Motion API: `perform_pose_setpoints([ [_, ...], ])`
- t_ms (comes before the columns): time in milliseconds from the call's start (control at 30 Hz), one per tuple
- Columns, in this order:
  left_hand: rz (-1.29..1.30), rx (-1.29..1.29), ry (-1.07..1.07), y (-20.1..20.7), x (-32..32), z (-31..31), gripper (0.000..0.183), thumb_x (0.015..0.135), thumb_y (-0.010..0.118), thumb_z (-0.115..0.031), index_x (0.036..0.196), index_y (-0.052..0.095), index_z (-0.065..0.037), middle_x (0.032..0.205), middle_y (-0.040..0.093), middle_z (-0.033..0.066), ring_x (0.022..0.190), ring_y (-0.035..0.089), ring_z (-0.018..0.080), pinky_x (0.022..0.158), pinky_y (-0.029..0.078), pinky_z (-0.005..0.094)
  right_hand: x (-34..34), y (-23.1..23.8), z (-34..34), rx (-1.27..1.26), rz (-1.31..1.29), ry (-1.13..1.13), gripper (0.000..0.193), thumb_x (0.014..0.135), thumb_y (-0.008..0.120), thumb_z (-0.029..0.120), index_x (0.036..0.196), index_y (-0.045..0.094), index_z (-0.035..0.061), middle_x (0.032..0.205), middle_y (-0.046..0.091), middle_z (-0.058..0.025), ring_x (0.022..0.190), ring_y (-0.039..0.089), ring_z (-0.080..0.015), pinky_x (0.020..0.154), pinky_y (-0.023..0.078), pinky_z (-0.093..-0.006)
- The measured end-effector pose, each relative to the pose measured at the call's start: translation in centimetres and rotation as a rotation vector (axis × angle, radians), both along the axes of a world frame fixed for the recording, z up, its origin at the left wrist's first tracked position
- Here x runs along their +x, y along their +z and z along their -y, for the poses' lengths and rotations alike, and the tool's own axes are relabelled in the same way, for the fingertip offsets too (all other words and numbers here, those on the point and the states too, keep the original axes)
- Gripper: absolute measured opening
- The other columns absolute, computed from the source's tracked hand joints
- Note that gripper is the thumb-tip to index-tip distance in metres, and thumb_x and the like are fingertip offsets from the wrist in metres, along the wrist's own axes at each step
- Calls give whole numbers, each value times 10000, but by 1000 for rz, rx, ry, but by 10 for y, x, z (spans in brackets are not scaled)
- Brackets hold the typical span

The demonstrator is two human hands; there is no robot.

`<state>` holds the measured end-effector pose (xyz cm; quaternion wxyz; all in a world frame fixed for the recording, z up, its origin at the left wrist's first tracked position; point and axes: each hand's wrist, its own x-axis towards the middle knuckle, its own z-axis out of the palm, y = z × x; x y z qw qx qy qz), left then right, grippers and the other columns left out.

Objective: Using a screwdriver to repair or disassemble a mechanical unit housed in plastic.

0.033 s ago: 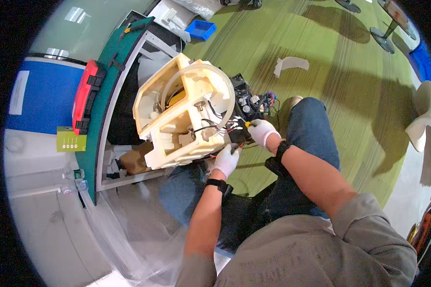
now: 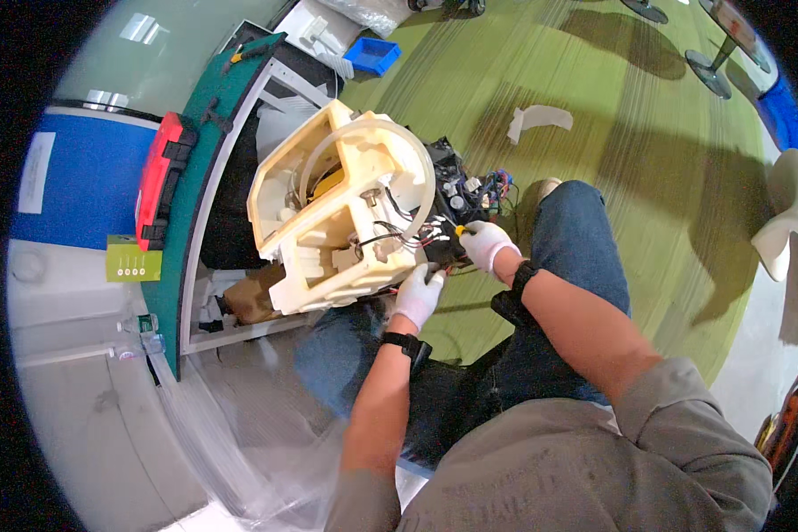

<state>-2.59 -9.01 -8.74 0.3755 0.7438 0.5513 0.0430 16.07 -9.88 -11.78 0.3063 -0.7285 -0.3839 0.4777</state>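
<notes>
A cream plastic housing (image 2: 355,199) with open compartments stands tilted in front of me, a clear hose (image 2: 427,168) arching over it. Black and red wires with white connectors (image 2: 434,229) hang from its right side, beside a black assembly of electrical parts (image 2: 457,191). My right hand (image 2: 489,246), in a white glove, is closed on a yellow-handled tool (image 2: 460,230); the tool's far end cannot be made out. At the housing's lower right corner my left hand (image 2: 418,294), also gloved, has its fingers pinched near some wires; what they hold is hidden.
A green-topped bench (image 2: 208,151) on the left bears a red and black case (image 2: 162,182) and a yellow-and-black tool (image 2: 239,56). On the green carpet lie a blue tray (image 2: 373,56) and a curved white piece (image 2: 543,119). A white chair (image 2: 794,213) stands far right.
</notes>
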Motion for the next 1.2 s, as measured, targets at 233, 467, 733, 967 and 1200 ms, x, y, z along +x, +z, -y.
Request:
perform_pose_setpoints([
  [233,525,-100,297,8,36,5,410,845,657,-207,1151,470,-8,1062,577,79,978,535,168,882,428,308,2,-14,6,50,75,-47,286,827,553,246,1004,662,50,891,669,-186,848,642,-327,762,503,-360],
  [467,781,-578,422,18,39,-13,212,872,607,-196,1040,568,-72,979,589,25,895,566,152,778,481,337,13,-26,-5,-35,-12,-150,269,819,534,244,944,672,51,935,657,-203,896,622,-375,768,499,-399],
  [733,470,-589,487,12,9,-5,216,894,596,-238,894,562,-24,674,563,51,581,591,164,453,473,257,21,-57,-12,-228,-75,-41,246,880,505,234,1041,614,84,716,620,-67,494,567,-217,484,450,-362],
  [967,579,-457,606,2,-13,4,196,875,628,-227,931,578,-46,723,589,39,605,568,126,504,475,246,-1,-1,0,-186,60,260,317,842,502,279,958,671,37,976,647,-218,924,614,-378,748,502,-406],
  [1200,552,-369,582,11,5,10,319,886,601,-224,1131,563,-22,888,637,52,722,587,119,604,489,243,11,-28,6,-242,102,376,241,872,498,207,956,659,48,816,662,-126,666,641,-269,569,512,-368],
])
